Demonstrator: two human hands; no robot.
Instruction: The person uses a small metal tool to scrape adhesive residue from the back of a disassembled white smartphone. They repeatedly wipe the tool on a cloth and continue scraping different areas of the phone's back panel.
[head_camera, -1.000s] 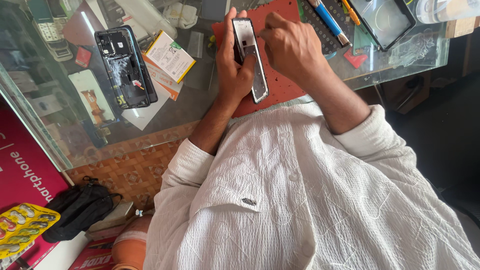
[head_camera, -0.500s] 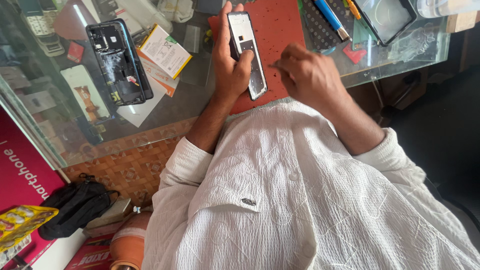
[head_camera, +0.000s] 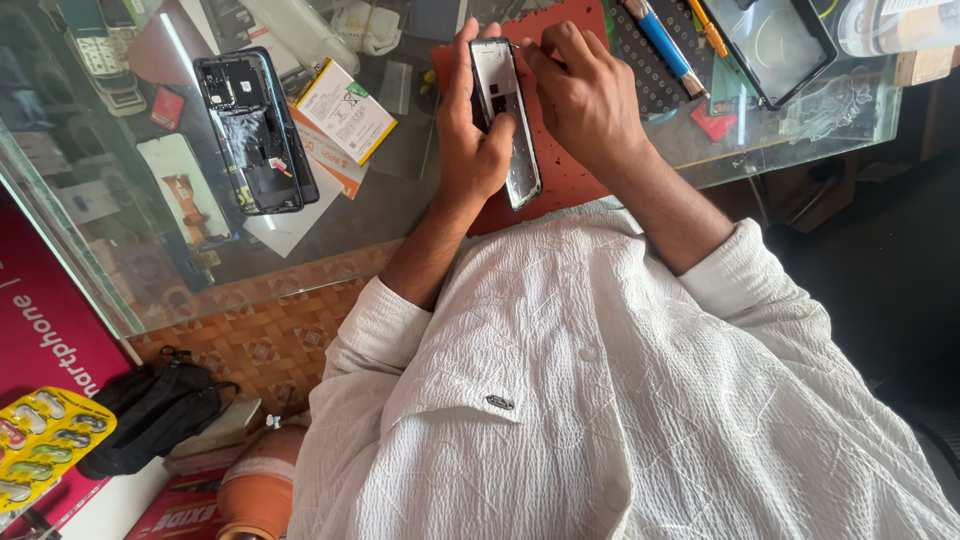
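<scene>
Since a moment ago, my right hand (head_camera: 590, 95) has come back up from the near edge of the red mat (head_camera: 560, 170) and now sits against the top end of the phone frame (head_camera: 505, 120), which has itself tipped a little more upright in my grip. My left hand (head_camera: 470, 140) wraps the frame from its left side, thumb along the far edge and fingers curled shut around the back, holding it just above the mat with its inner face toward me. The right hand's fingers are pinched together at the frame's upper right corner, and a thin metal tip pokes out there, too small for me to say what tool it is. To my left on the glass counter (head_camera: 400, 200) lies an opened black phone (head_camera: 250, 130) with its insides showing, and just beside it a white and yellow battery (head_camera: 345, 110) resting on some papers. Beyond my right hand are a blue-handled tool (head_camera: 662, 45) on a dark perforated pad, and a black tray (head_camera: 770, 45) farther right. Down by my left side, below the counter, sit a black bag (head_camera: 150, 410) and a yellow blister pack (head_camera: 45, 440). My white shirt sleeves are pushed up along both forearms.
</scene>
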